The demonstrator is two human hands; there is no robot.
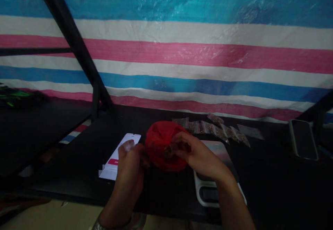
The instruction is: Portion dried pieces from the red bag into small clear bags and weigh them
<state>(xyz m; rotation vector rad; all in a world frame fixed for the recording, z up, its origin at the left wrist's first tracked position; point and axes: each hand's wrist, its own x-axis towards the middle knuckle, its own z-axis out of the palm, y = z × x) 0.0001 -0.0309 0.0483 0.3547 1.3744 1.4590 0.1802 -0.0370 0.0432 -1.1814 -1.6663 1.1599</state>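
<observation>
An open red plastic bag [158,138] stands on the black table between my hands. My right hand [194,153] reaches over its right rim, fingers closed together at the mouth. Small brownish bits and a clear edge show by the fingertips, but what they pinch is too dim to make out. Against the bag's left side is my left hand [131,162], closed, with a small clear plastic bag [128,145] showing between thumb and forefinger. The lower fingers of that hand are dark and blurred. Under my right forearm lies a white kitchen scale [200,197], partly covered.
Several small zip bags with brown contents [220,132] lie in a row behind the scale. A flat clear bag [251,131] is beside them. A lit phone [110,167] lies left, a dark phone [304,140] right. A black metal post [75,46] slants before the striped sheet [182,55].
</observation>
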